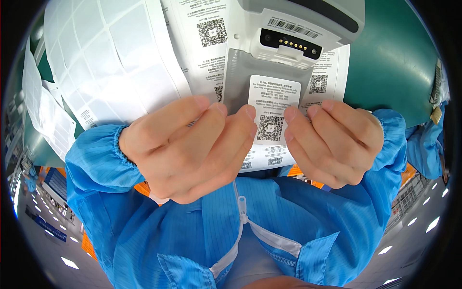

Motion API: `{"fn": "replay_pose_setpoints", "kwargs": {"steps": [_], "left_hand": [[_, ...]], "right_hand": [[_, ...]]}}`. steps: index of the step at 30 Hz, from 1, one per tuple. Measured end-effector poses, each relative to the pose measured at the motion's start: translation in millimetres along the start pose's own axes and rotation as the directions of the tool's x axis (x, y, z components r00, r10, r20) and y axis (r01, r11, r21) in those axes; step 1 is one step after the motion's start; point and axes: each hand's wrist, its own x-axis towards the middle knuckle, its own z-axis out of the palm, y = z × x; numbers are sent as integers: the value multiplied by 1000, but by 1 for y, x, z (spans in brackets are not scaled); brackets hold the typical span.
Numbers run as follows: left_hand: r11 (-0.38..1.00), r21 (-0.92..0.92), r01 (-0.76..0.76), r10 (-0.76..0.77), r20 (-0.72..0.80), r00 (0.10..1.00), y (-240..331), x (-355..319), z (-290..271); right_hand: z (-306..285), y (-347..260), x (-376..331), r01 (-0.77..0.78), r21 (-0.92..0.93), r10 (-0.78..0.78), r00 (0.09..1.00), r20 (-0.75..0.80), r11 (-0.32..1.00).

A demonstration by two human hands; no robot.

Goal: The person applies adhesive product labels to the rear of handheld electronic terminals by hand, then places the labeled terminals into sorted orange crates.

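Observation:
A white rectangular label (275, 92) with small print and a square code lies over the grey lower part of a handheld payment terminal (236, 72). My left hand (185, 149) has its fingers curled, with thumb and fingertip at the label's left edge. Opposite it, my right hand (337, 142) pinches the label's right edge, its other fingers bent inward. The terminal's light upper body shows a barcode sticker (292, 28) and a black strip of gold contacts (291, 45). Whether the label touches the terminal is hard to tell.
Sheets of printed labels (207, 53) lie beneath the terminal. To the left is a large sheet of blank white labels (110, 58), with a curled sheet (45, 101) beyond it. The table (390, 62) is green. A blue sleeve (426, 149) shows at the far right.

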Motion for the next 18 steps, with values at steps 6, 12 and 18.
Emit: {"fn": "replay_pose_setpoints", "kwargs": {"steps": [6, 12, 18], "left_hand": [[1000, -8, 8, -8, 25, 1000, -1, 2, -1], [1000, -9, 0, 1, 23, 1000, -1, 3, 0], [1000, -18, 16, -15, 47, 999, -1, 3, -2]], "right_hand": [[0, 0, 1, -20, 8, 20, 1000, 9, 1000], [0, -1, 1, -30, 9, 30, 999, 12, 1000], [1, -2, 2, -47, 1, 47, 999, 11, 999]]}}
